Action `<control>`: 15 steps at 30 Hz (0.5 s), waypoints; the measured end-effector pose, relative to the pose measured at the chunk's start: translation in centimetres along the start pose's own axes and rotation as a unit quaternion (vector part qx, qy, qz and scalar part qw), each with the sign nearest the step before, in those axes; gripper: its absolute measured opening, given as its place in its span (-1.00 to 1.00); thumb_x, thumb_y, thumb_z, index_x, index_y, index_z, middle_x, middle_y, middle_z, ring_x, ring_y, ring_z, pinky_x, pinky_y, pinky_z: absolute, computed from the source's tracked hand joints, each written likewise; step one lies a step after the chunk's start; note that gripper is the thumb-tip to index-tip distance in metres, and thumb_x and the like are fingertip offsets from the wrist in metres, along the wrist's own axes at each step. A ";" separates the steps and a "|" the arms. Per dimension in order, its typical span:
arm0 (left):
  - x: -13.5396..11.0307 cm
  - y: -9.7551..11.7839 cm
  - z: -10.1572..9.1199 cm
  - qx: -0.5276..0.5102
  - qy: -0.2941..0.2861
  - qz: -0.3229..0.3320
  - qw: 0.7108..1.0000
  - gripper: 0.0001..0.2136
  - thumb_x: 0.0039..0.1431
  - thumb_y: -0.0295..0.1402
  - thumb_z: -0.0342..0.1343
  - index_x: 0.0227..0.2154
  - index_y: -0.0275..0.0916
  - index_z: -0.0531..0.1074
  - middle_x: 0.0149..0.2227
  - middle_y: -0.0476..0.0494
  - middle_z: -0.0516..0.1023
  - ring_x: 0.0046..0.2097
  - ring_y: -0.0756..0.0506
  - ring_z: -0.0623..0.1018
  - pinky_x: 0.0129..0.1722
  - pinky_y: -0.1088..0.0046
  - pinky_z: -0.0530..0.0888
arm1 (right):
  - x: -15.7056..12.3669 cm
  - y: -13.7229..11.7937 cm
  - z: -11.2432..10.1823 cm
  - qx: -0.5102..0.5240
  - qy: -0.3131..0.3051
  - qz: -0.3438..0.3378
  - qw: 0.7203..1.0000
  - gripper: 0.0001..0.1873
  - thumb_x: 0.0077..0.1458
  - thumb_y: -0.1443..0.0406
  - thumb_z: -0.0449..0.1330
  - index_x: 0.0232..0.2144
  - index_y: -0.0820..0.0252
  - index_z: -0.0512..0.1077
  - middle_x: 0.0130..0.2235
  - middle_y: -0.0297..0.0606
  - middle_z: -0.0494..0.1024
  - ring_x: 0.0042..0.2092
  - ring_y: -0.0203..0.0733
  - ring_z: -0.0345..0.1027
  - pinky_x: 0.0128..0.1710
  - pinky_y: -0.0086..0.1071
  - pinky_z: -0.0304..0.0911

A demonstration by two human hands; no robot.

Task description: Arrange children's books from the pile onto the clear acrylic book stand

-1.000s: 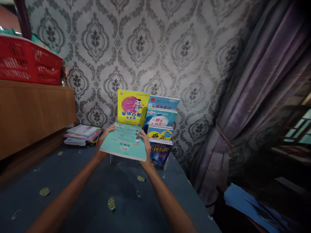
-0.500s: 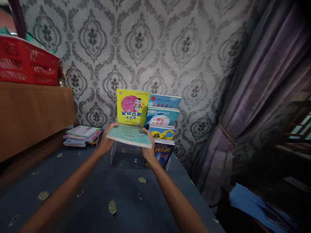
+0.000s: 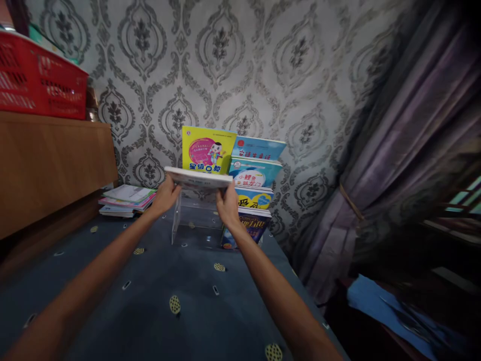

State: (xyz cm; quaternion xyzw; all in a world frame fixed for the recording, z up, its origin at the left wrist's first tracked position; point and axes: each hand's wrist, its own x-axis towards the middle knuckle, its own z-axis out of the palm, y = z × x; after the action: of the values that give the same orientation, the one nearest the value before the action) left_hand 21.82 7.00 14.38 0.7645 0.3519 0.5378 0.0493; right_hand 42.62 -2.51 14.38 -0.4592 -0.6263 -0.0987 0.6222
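Observation:
Between my two hands is a book (image 3: pixel 198 179), held nearly level with its edge toward me, above a clear stepped stand (image 3: pixel 176 220). My left hand (image 3: pixel 166 195) is closed on its left end. My right hand (image 3: pixel 228 203) grips the right end. Behind it, a yellow book (image 3: pixel 206 145) with a cartoon child stands upright, its lower part hidden. Right of my right hand, a column of books rises in steps: a dark blue book (image 3: pixel 250 225), a yellow and blue book (image 3: pixel 255 198), a teal book (image 3: pixel 259 170) and a light blue book (image 3: pixel 261 147).
A pile of books and papers (image 3: pixel 128 198) lies at the left on the dark patterned cloth (image 3: pixel 150 301). A wooden cabinet (image 3: pixel 56 165) carries a red basket (image 3: pixel 45 75). Purple curtains (image 3: pixel 361 175) hang at the right, with blue cloth (image 3: pixel 387 311) below. Patterned wallpaper covers the wall behind.
Both hands have raised the book and tipped it, so its green cover has turned out of sight and its edge shows. It now covers the lower part of the yellow book.

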 end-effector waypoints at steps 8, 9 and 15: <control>2.7 1.0 -0.3 0.009 -0.027 -0.011 1.000 -0.70 0.15 -0.41 0.01 -0.04 -0.26 0.26 -0.40 -0.09 0.44 -0.28 -0.21 0.53 -0.13 0.24 0.45 | 2.7 -0.2 -0.6 -0.029 0.011 -0.049 0.998 -0.57 0.18 0.39 0.00 0.11 0.16 0.19 -0.01 -0.06 0.46 -0.03 -0.02 0.36 0.04 -0.05 0.35; 2.9 1.2 -0.4 0.005 -0.031 -0.015 0.999 -0.72 0.15 -0.42 0.01 -0.05 -0.25 0.26 -0.40 -0.08 0.43 -0.29 -0.20 0.52 -0.13 0.24 0.45 | 3.1 -0.1 -0.6 -0.036 0.011 -0.054 0.998 -0.58 0.19 0.38 0.00 0.10 0.16 0.19 -0.02 -0.06 0.46 -0.03 -0.01 0.36 0.03 -0.04 0.35; 3.2 1.5 -0.2 0.014 -0.061 -0.017 0.998 -0.70 0.17 -0.41 -0.04 -0.02 -0.25 0.28 -0.35 -0.12 0.45 -0.26 -0.20 0.52 -0.12 0.23 0.44 | 5.2 0.6 -0.8 -0.075 -0.005 -0.075 0.994 -0.63 0.23 0.32 0.00 0.09 0.16 0.21 -0.07 -0.04 0.50 0.03 0.07 0.36 0.08 0.00 0.30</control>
State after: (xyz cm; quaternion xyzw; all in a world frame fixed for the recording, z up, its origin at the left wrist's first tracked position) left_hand 22.90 7.69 17.64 0.7903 0.3687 0.4845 0.0688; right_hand 44.62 -0.32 18.78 -0.4574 -0.6527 -0.1894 0.5735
